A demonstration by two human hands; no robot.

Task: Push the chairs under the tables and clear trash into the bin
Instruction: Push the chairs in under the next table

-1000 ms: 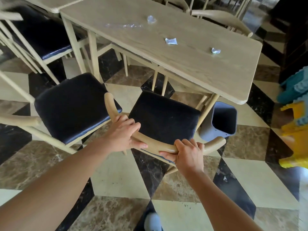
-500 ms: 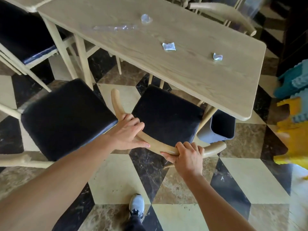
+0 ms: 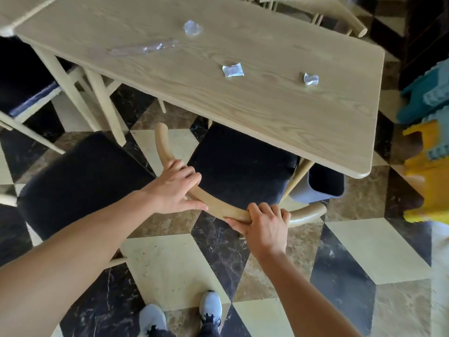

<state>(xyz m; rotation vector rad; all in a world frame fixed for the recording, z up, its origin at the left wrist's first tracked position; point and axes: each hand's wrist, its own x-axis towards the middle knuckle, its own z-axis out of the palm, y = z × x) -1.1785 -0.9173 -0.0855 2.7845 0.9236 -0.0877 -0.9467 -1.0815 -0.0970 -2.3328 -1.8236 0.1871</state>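
A: Head view. Where's the chair [image 3: 240,166]?
B: Far edge of the seat is just under the surface [image 3: 255,113]. The rest juts out on the near side.
A: Grips?
B: Left grip [image 3: 173,188] lies over the curved back rail [image 3: 213,206], thumb on its near side. Right grip [image 3: 263,223] is wrapped round it, further right.
A: Push line?
B: Straight away from both grips, toward the far side. Right grip sits nearer the bin [image 3: 323,184].

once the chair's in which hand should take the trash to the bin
Right, probably. The right hand grips the chair back on the side nearer the bin and the end wrapper; the left hand is farther from both.
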